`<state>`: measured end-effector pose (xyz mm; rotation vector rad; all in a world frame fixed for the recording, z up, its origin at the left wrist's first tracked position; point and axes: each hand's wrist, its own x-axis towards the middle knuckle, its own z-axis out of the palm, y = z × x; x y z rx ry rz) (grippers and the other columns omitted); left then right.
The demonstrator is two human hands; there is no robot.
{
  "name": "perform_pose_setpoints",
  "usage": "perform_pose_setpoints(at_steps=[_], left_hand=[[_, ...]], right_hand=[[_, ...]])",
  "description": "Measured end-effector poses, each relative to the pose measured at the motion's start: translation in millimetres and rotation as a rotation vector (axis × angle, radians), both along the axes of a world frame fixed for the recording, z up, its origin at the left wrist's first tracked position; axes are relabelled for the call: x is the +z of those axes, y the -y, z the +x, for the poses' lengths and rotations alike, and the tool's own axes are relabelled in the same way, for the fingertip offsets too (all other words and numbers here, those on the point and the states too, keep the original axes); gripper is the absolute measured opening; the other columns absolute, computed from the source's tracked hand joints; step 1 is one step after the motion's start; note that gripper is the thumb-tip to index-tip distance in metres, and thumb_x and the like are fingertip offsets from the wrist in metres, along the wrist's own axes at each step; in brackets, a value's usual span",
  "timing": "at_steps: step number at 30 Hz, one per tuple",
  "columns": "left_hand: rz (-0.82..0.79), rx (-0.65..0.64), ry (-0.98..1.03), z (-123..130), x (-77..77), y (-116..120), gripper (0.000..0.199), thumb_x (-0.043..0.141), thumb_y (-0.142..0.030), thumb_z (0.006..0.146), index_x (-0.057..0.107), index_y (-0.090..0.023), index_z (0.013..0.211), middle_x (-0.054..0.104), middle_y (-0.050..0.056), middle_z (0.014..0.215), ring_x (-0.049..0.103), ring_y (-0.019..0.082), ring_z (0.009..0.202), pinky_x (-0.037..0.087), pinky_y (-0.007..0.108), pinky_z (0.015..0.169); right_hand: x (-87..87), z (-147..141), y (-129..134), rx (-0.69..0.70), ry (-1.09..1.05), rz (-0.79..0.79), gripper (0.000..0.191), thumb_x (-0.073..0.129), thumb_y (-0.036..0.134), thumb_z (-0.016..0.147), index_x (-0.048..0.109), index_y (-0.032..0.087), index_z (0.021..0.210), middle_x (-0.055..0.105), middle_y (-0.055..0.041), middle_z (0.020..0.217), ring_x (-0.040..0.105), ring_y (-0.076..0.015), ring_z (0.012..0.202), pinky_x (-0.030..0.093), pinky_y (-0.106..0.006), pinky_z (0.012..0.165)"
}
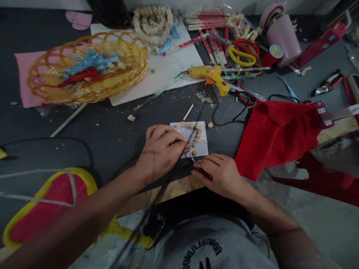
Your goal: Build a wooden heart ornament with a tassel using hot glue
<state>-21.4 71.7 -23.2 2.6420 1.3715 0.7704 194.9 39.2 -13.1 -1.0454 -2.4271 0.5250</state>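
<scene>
Your right hand (pixel 220 170) was closed around a small tool (pixel 198 163), mostly hidden by your fingers, its thin tip at the near edge of the white paper square (pixel 203 146). Your left hand (pixel 162 145) lay over the paper's left edge, fingertips at the beaded string (pixel 198 135); whether they pinched it, I cannot tell. The string curved in an arch on the paper, inside its far and right edges, with a loose bead cluster (pixel 194 153) near its lower end.

Your right hand overhung the table's pale wooden front edge (pixel 174 189). To its right, the scalloped edge of the red cloth (pixel 277 138) came near your wrist, leaving a narrow gap. Left of your left hand, a broad stretch of dark tabletop (pixel 120 129) ran toward the basket (pixel 133 82), well apart. Beyond the paper, a short white stick (pixel 188 112) lay just past the far edge, and the yellow glue gun (pixel 211 76) farther off.
</scene>
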Motion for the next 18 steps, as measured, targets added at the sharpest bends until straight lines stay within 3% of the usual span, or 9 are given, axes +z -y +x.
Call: perform_pose_setpoints(at_steps=[5, 12, 18], left_hand=[[-0.045, -0.028, 0.048, -3.4, -0.3, -0.6, 0.014, 0.061, -0.028, 0.095, 0.074, -0.027, 0.096, 0.072, 0.003, 0.091, 0.056, 0.023, 0.096, 0.037, 0.041, 0.085], [-0.193, -0.056, 0.138, -7.5, 2.2, 0.7, 0.022, 0.052, -0.035, 0.099, 0.073, -0.028, 0.098, 0.076, 0.001, 0.093, 0.058, 0.023, 0.098, 0.039, 0.042, 0.088], [-0.194, -0.068, 0.205, -7.5, 14.0, 2.9, 0.019, 0.056, -0.037, 0.097, 0.073, -0.03, 0.091, 0.077, -0.002, 0.086, 0.061, 0.021, 0.093, 0.038, 0.04, 0.087]], right_hand=[[1.0, 0.6, -1.8, -0.043, -0.088, -0.065, 0.018, 0.057, 0.031, 0.096, 0.061, 0.02, 0.082, 0.071, -0.0033, 0.077, 0.066, -0.015, 0.071, 0.053, -0.027, 0.067], [4.4, -1.9, -18.1, -0.168, -0.3, -0.157, 0.009, 0.053, 0.019, 0.096, 0.061, 0.021, 0.093, 0.07, -0.0053, 0.088, 0.068, -0.0149, 0.084, 0.056, -0.026, 0.075], [9.3, -5.6, -22.1, -0.18, -0.449, -0.396, 0.014, 0.052, 0.022, 0.097, 0.065, 0.021, 0.101, 0.072, -0.0051, 0.098, 0.069, -0.015, 0.091, 0.054, -0.027, 0.081]])
